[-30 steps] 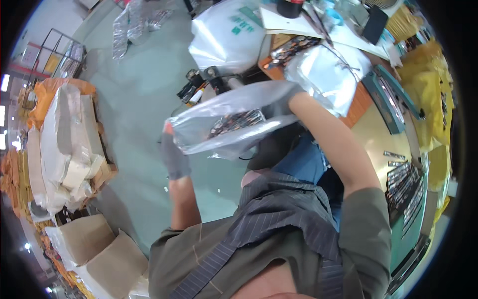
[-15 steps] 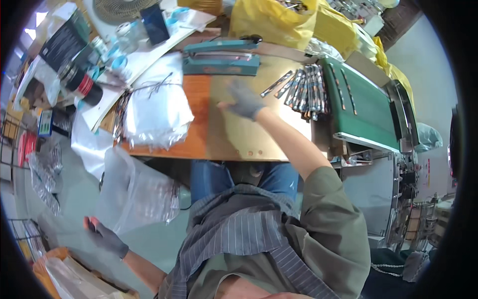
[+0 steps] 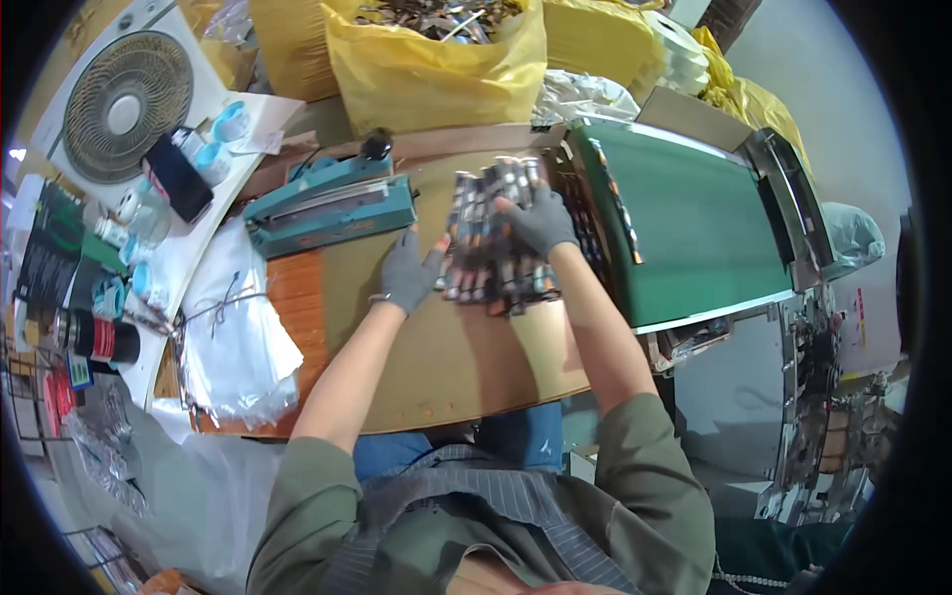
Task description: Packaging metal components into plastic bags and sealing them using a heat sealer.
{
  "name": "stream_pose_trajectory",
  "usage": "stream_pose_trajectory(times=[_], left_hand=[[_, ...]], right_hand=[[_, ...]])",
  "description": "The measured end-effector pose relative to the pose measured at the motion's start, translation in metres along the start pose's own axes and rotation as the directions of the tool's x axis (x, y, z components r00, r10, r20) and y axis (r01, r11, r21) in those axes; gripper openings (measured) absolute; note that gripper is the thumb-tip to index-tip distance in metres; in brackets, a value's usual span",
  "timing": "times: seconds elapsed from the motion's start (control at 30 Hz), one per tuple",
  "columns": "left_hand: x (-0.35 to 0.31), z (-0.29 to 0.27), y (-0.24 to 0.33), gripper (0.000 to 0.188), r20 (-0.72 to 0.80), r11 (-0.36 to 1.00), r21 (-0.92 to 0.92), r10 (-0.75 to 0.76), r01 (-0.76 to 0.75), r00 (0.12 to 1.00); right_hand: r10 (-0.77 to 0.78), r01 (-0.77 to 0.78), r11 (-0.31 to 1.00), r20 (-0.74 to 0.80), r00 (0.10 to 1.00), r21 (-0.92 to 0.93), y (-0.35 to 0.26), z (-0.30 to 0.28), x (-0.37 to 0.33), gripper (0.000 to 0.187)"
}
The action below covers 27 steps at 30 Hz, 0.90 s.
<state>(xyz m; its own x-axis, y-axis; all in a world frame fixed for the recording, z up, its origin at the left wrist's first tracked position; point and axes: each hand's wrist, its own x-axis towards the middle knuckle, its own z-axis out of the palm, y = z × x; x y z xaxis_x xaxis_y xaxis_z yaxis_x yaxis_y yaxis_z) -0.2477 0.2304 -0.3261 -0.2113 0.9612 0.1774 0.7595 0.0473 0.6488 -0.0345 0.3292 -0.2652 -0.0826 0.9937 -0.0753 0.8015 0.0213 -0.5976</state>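
Several slim, stick-like packets, dark with orange and silver patches, lie side by side in a blurred bundle over the tan board. My right hand, in a grey glove with bare fingertips, grips the bundle at its right side, the thumb across the packets. At the bundle's left edge is my left hand, gloved alike, fingers apart and thumb pointing at the packets; whether it touches them I cannot tell. More such packets show just beyond my right hand, beside the green conveyor belt.
A teal bag sealer stands behind my left hand. Clear plastic bags, tied with a dark cord, lie at the left. Beyond the table, a large yellow sack holds many small pieces. One packet lies on the belt; a fan stands far left.
My left hand has come up from low at the left to the tabletop. My right hand has moved onto the packets, which now sit further left of the belt. The view has shifted.
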Motion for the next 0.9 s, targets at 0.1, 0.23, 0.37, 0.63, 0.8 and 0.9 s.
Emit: stream_pose_trajectory(times=[0.1,0.23,0.37,0.63,0.8,0.9], left_hand=[[0.019,0.054,0.027,0.078,-0.073,1.000,-0.010,-0.007,0.006,0.997],[0.015,0.074,0.043,0.081,-0.186,1.000,-0.020,-0.027,0.024,0.982],[0.025,0.037,0.064,0.074,0.187,0.768,-0.553,-0.266,0.325,0.946],[0.002,0.005,0.040,0.054,0.408,0.362,-0.795,-0.276,0.487,0.870],[-0.043,-0.083,0.067,0.097,0.073,0.516,-0.855,0.217,-0.051,0.974],[-0.062,-0.087,0.040,0.101,0.064,0.462,-0.885,0.244,-0.058,0.968]], right_hand=[[-0.216,0.229,0.965,-0.102,0.971,0.127,-0.002,0.014,-0.002,0.095],[-0.038,-0.009,0.992,-0.378,0.925,-0.123,0.033,0.014,0.033,0.091],[0.302,-0.256,0.938,-0.187,0.935,0.235,0.059,0.012,0.033,0.078],[-0.231,-0.421,0.209,0.462,0.856,0.883,-0.014,0.049,-0.058,0.040],[-0.523,-0.038,0.209,0.144,0.840,0.977,-0.057,0.007,-0.109,0.068],[-0.651,0.014,0.168,0.100,0.753,0.986,-0.075,-0.005,-0.131,0.101]])
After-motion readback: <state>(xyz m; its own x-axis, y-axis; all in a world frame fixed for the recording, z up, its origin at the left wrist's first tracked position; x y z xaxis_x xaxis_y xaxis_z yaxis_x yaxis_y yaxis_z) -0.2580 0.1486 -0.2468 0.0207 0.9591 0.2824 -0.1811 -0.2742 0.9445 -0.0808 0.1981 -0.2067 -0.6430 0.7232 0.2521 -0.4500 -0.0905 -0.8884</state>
